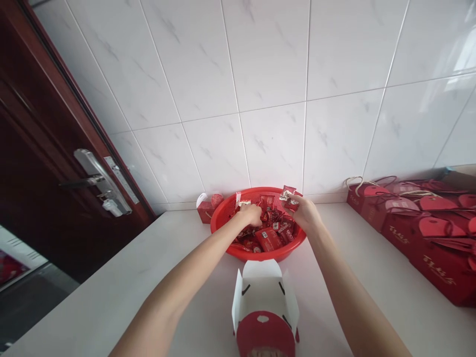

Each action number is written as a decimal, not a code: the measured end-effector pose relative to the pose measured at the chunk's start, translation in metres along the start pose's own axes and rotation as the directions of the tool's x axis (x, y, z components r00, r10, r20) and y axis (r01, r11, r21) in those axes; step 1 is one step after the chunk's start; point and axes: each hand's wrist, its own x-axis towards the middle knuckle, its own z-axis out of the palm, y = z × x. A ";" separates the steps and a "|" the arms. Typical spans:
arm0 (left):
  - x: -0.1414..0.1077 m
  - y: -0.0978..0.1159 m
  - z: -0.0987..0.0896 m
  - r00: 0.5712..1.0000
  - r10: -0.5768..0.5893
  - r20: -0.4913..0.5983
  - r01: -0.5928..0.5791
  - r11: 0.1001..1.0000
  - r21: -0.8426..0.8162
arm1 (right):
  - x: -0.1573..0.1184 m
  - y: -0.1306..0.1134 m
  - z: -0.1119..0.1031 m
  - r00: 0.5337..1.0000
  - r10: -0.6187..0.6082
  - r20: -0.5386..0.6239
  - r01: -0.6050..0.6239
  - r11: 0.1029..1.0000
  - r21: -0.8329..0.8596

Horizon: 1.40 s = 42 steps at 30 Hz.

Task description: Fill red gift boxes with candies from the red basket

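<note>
A red plastic basket [219, 218] full of small red-wrapped candy packets [269, 239] stands against the wall. Over its left part, my left hand [251, 214] reaches down among the packets. Its fingers are curled closed, and whatever they grip is hidden. At the basket's right rim, my right hand [305, 212] pinches a couple of red candy packets [288, 194] between thumb and fingers. In front of the basket sits an open gift box [263, 292], white inside and red outside, with its flaps raised; neither hand touches it.
Several closed red gift boxes with cord handles [401, 238] stand in rows on the right of the white countertop [178, 253]. A small red box [204, 210] is left of the basket. A dark wooden door [48, 124] with a metal handle stands at the left.
</note>
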 end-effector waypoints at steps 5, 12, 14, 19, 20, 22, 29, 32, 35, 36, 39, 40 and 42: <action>0.016 0.017 -0.005 0.996 0.092 0.021 -0.091 0.995 -0.051 | 0.002 0.002 -0.001 1.000 -0.008 -0.010 0.008 1.000 -0.010; 0.031 0.020 0.008 0.988 0.156 0.010 -0.156 0.987 -0.022 | 0.002 0.004 -0.001 0.999 -0.032 -0.020 0.032 0.999 -0.024; 0.031 0.016 0.011 0.987 0.158 0.015 -0.157 0.987 -0.027 | 0.002 0.004 -0.001 0.999 -0.036 -0.024 0.036 0.999 -0.026; 0.032 0.005 0.013 0.983 0.185 0.012 -0.184 0.981 -0.068 | 0.001 0.004 0.000 0.999 -0.046 -0.025 0.045 0.998 -0.037; 0.032 0.003 0.014 0.981 0.192 0.002 -0.191 0.978 -0.079 | 0.000 0.004 0.000 0.999 -0.046 -0.024 0.045 0.998 -0.040; 0.031 0.001 0.015 0.978 0.210 -0.019 -0.211 0.972 -0.100 | 0.000 0.003 0.000 0.999 -0.046 -0.022 0.045 0.998 -0.045; 0.033 0.004 0.021 0.975 0.204 -0.088 -0.217 0.958 -0.189 | -0.002 0.003 -0.001 0.998 -0.059 -0.010 0.058 0.997 -0.053; 0.032 -0.004 0.015 0.975 0.165 -0.147 -0.200 0.943 -0.265 | -0.001 0.004 -0.001 0.997 -0.072 -0.012 0.072 0.996 -0.062; 0.025 -0.017 0.004 0.952 0.095 -0.291 -0.201 0.911 -0.361 | 0.000 0.006 -0.001 0.996 -0.087 -0.014 0.085 0.994 -0.069; 0.021 -0.021 0.000 0.933 0.075 -0.352 -0.220 0.893 -0.392 | 0.000 0.006 -0.001 0.996 -0.090 -0.015 0.088 0.994 -0.069; 0.005 -0.030 -0.005 0.854 0.032 -0.519 -0.316 0.824 -0.470 | 0.001 0.007 0.000 0.996 -0.089 -0.025 0.087 0.994 -0.071; 0.000 -0.031 -0.004 0.828 0.018 -0.560 -0.348 0.800 -0.489 | 0.001 0.007 0.000 0.996 -0.085 -0.028 0.083 0.994 -0.073; -0.008 -0.032 0.000 0.784 -0.014 -0.621 -0.398 0.756 -0.520 | 0.001 0.006 0.000 0.997 -0.077 -0.033 0.074 0.994 -0.082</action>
